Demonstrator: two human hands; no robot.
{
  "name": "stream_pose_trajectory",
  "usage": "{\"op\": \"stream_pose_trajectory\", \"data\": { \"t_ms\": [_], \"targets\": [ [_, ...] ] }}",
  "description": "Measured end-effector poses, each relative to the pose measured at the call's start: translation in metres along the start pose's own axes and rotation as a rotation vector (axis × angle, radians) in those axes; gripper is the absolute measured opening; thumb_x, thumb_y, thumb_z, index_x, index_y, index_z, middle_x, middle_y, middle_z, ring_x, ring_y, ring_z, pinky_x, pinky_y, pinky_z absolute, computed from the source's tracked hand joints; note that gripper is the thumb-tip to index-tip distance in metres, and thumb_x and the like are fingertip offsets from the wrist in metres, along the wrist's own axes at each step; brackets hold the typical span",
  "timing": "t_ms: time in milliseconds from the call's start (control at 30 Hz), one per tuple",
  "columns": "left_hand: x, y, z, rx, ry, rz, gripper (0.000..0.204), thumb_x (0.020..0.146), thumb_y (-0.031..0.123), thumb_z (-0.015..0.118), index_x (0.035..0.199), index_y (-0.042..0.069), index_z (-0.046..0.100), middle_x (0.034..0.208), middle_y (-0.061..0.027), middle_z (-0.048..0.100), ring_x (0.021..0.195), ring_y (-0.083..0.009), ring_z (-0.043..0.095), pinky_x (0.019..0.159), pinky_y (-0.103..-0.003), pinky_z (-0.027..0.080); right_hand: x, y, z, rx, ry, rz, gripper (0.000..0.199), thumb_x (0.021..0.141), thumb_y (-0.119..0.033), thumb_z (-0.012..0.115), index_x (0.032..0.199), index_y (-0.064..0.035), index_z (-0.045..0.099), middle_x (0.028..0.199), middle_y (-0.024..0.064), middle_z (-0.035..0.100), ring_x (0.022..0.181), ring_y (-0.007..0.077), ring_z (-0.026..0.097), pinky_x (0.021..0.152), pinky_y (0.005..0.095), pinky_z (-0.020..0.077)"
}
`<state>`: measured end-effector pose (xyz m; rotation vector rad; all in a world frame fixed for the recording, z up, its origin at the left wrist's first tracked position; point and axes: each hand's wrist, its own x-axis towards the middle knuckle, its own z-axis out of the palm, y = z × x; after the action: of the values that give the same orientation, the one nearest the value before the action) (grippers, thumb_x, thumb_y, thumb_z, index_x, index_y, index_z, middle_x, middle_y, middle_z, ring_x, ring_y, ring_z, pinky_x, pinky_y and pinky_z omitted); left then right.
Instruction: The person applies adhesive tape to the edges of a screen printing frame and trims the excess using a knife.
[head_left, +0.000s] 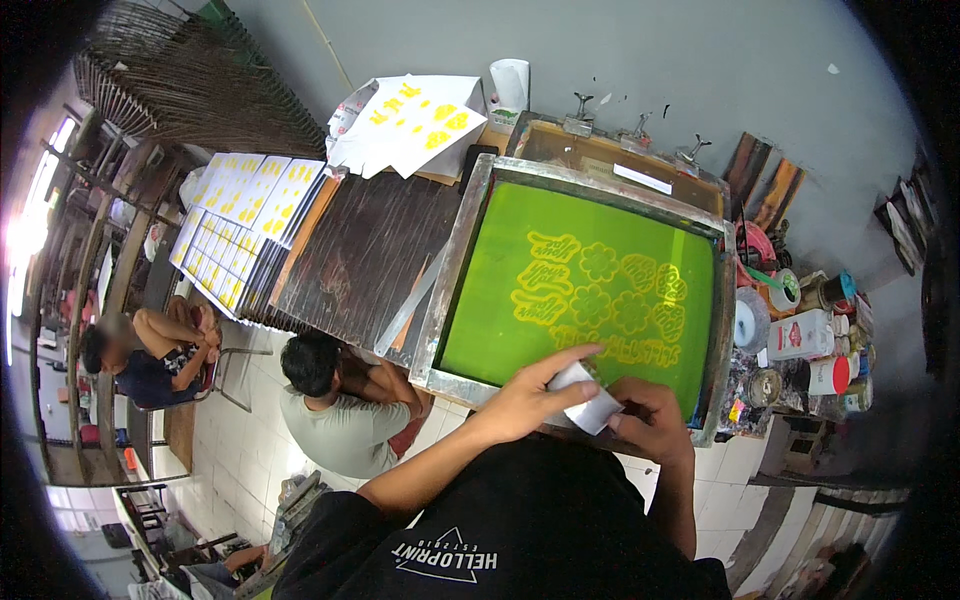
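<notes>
Over the near edge of a green printing screen (480,330), both hands hold a small white curved piece (594,408), perhaps paper or tape; its exact kind is unclear. My left hand (530,398) grips it from the left between thumb and fingers, its index finger stretched out over the mesh. On the other side my right hand (655,415) pinches it, with the fingers curled. Yellowish outlines of flowers, strawberry-like shapes and lettering show on the mesh. A worn frame (440,310) surrounds the screen. Clamps (636,130) stand behind it.
Printed sheets (245,210) stack at the left beside a dark board (365,235). Loose misprinted paper (415,120) lies at the back. Bottles and tubs (800,335) crowd the right. One person (350,400) sits close by at the left, another (160,360) farther off.
</notes>
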<state>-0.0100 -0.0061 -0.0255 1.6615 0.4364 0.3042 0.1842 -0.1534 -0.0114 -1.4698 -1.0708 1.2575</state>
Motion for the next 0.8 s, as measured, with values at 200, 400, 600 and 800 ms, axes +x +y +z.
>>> {"op": "stream_pose_trajectory", "data": {
  "t_ms": [200, 400, 600, 800],
  "targets": [
    [0.011, 0.007, 0.028, -0.372, 0.482, 0.028, 0.050, 0.104, 0.032, 0.065, 0.140, -0.001, 0.054, 0.125, -0.0177, 0.064, 0.116, -0.0169, 0.060, 0.102, -0.034, 0.046, 0.008, 0.010, 0.022, -0.322, 0.231, -0.310, 0.022, 0.084, -0.005, 0.076, 0.104, 0.0039, 0.071, 0.095, 0.0145, 0.070, 0.089, 0.0258, 0.070, 0.078, 0.0363, 0.0549],
    [0.011, -0.004, 0.020, -0.844, 0.335, -0.121, 0.031, 0.106, 0.027, 0.062, 0.120, 0.000, 0.066, 0.097, -0.0040, 0.070, 0.087, -0.0071, 0.061, 0.079, -0.026, 0.048, 0.006, 0.006, 0.035, -0.447, 0.331, -0.406, 0.024, 0.083, -0.007, 0.077, 0.105, 0.0021, 0.073, 0.108, 0.0171, 0.071, 0.100, 0.0313, 0.071, 0.085, 0.0382, 0.0554],
    [0.007, 0.024, 0.002, -0.272, 0.020, -0.142, 0.026, 0.099, 0.029, 0.072, 0.097, 0.004, 0.075, 0.080, 0.0002, 0.067, 0.078, -0.0056, 0.058, 0.068, -0.026, 0.046, 0.020, -0.015, 0.017, -0.404, 0.424, -0.451, 0.021, 0.094, -0.018, 0.067, 0.105, 0.0004, 0.070, 0.097, 0.0116, 0.069, 0.084, 0.0248, 0.067, 0.079, 0.0332, 0.0524],
    [0.006, 0.014, 0.012, -0.300, -0.068, -0.095, 0.024, 0.101, 0.025, 0.069, 0.106, 0.002, 0.072, 0.084, 0.0028, 0.063, 0.081, -0.0068, 0.057, 0.070, -0.027, 0.045, 0.018, 0.008, 0.030, 0.242, 0.378, -0.084, 0.029, 0.104, -0.022, 0.055, 0.082, -0.0031, 0.062, 0.072, 0.0029, 0.058, 0.063, 0.0121, 0.052, 0.058, 0.0288, 0.0401]
  ]
}}
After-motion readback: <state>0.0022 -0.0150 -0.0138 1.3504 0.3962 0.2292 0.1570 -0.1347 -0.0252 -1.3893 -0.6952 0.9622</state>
